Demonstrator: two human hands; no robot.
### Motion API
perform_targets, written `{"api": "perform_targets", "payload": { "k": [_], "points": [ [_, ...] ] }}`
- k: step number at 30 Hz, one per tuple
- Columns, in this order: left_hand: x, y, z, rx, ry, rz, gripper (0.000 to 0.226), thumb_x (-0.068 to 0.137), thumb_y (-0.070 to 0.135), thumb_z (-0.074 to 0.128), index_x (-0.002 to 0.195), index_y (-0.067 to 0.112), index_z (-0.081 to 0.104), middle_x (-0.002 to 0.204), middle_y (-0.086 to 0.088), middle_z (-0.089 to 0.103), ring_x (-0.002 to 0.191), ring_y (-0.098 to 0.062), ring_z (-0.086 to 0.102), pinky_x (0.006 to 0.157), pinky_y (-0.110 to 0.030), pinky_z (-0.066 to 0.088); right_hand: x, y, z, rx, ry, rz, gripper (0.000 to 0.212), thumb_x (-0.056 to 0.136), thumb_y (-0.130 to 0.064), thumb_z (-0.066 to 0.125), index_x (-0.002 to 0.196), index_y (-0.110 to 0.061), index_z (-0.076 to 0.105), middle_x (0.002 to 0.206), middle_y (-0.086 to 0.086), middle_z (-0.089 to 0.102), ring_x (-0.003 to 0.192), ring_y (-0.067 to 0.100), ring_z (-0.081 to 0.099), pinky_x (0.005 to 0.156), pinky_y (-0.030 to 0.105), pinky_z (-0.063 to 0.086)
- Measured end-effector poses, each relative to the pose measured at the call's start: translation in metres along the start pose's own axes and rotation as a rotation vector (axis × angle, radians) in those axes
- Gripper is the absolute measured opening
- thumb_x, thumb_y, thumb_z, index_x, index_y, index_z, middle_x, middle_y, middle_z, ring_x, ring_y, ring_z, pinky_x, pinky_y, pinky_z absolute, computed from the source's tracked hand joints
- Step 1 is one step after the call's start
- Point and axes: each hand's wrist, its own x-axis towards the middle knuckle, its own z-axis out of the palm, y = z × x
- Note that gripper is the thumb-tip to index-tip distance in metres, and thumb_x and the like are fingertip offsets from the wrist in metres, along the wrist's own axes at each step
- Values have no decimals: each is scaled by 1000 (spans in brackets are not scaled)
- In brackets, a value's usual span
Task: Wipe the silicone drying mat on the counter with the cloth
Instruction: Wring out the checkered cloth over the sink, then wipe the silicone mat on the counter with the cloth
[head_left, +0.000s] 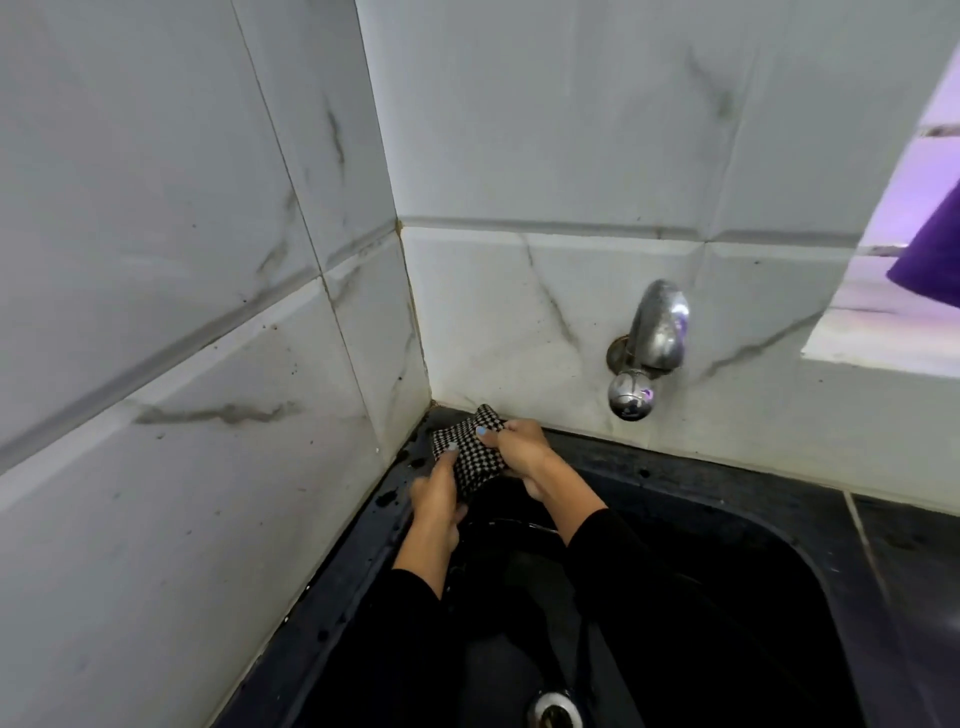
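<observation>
Gripping the checked cloth (470, 457) at the sink's (779, 525) far-left corner, left hand (439, 496) and right hand (522, 449) clench opposite ends.

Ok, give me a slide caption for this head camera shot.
Both hands, left and right, grip a checked cloth over the black sink.

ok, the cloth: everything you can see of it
The cloth is black-and-white checked fabric, bunched and creased rather than spread flat. Both hands grip it: the left hand on its lower left, the right hand on its right side. It is held over the back left corner of the dark sink, near the tiled wall.
</observation>
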Motion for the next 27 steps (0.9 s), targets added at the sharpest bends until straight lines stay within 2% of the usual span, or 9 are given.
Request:
{"api": "perform_targets", "payload": {
  "k": [3, 5, 7, 10, 13, 17, 20, 24, 27],
  "points": [
    [-39, -8, 0, -167, -199, -114, 59, 81, 35, 65, 129, 5, 46, 122, -12, 55, 115, -33, 52, 76, -39, 49, -53, 0, -31, 98, -101, -31, 7, 89, -14, 59, 90, -7, 59, 92, 6, 65, 81, 16, 61, 68, 27, 50],
    [-64, -15, 3, -229, -275, -118, 67, 71, 29, 71, 128, 2, 49, 125, -19, 57, 106, -33, 58, 61, -36, 54, -88, 6, -58, 135, -113, -40, 7, 89, -10, 59, 82, -9, 58, 87, 5, 65, 85, 17, 61, 76, 31, 51],
    [-89, -25, 12, -215, -301, -105, 59, 75, 23, 68, 125, -4, 50, 123, -25, 57, 91, -33, 62, 53, -34, 56, -114, 15, -83, 183, -111, -31, 4, 87, -9, 59, 90, -6, 61, 95, 10, 66, 95, 24, 61, 80, 35, 52],
    [-140, -44, 27, -194, -382, -84, 44, 84, 18, 61, 122, -4, 54, 123, -25, 58, 90, -33, 63, 59, -37, 59, -156, 29, -122, 305, -98, -29, 28, 82, -16, 64, 108, -4, 63, 109, 15, 67, 98, 28, 63, 74, 34, 54],
    [-194, -68, 43, -176, -439, -45, 31, 89, 13, 55, 118, 1, 57, 111, -20, 62, 84, -29, 63, 68, -37, 55, -200, 44, -154, 420, -93, -132, 25, 83, -19, 67, 104, -7, 64, 102, 12, 69, 91, 24, 66, 76, 33, 54],
    [-263, -107, 67, -147, -447, -9, 24, 91, 11, 53, 112, 0, 59, 97, -17, 64, 81, -29, 62, 77, -42, 51, -254, 77, -200, 554, -101, -215, 30, 82, -4, 65, 111, -2, 60, 102, 15, 68, 92, 25, 65, 80, 34, 53],
    [-313, -146, 87, -107, -460, -5, 22, 93, 11, 51, 110, 1, 60, 93, -15, 65, 78, -26, 62, 72, -39, 52, -292, 108, -240, 653, -60, -204, 22, 85, 3, 57, 106, -1, 60, 96, 15, 66, 86, 25, 64, 74, 33, 53],
    [-376, -199, 113, 14, -480, 40, 16, 91, 8, 53, 102, 1, 62, 83, -10, 63, 73, -21, 60, 70, -32, 51, -338, 151, -297, 759, 70, -178, 13, 89, 3, 51, 93, -4, 61, 91, 15, 65, 81, 25, 63, 75, 35, 53],
    [-409, -240, 125, 177, -467, 61, 8, 87, 8, 61, 81, 4, 62, 73, -6, 63, 65, -15, 58, 52, -19, 51, -373, 183, -338, 766, 153, -133, 13, 90, 4, 48, 91, -3, 60, 85, 15, 66, 76, 24, 64, 71, 35, 54]
  ]
}}
